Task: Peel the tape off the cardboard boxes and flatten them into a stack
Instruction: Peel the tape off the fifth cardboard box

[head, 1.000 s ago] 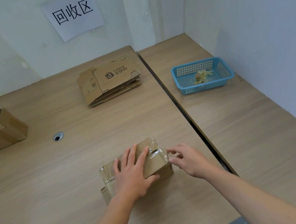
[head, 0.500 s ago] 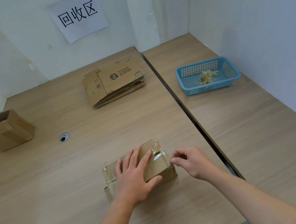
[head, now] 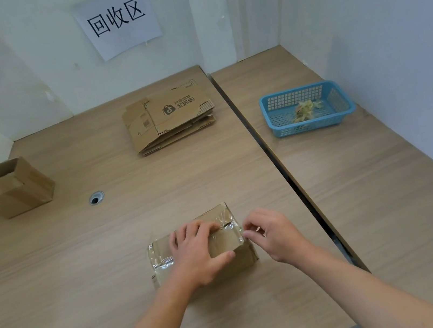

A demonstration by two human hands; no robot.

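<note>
A pale wood-grain tabletop (head: 84, 269) fills the view, split by a dark seam running from its far edge towards the near right. White partition walls (head: 386, 23) stand along its far and right edges. Near the middle of the far edge, just left of the seam, lies a stack of flattened brown cardboard boxes (head: 171, 120) with a printed logo on top. At the left edge an open brown cardboard box (head: 12, 190) rests with its flaps raised. Right of the seam, near the right edge, sits a blue perforated plastic basket (head: 311, 126) holding a wad of crumpled tape scraps (head: 305, 111).

The small taped cardboard box (head: 228, 242) sits near the near edge, left of the seam. The left hand (head: 198, 254) holds it, fingers curled on its top and thumb laid along the near face. The right hand (head: 275, 235) pinches the glossy clear tape (head: 163, 264) at the box's right end, thumb against bent fingers. A round cable hole (head: 96, 197) lies towards the left edge.
</note>
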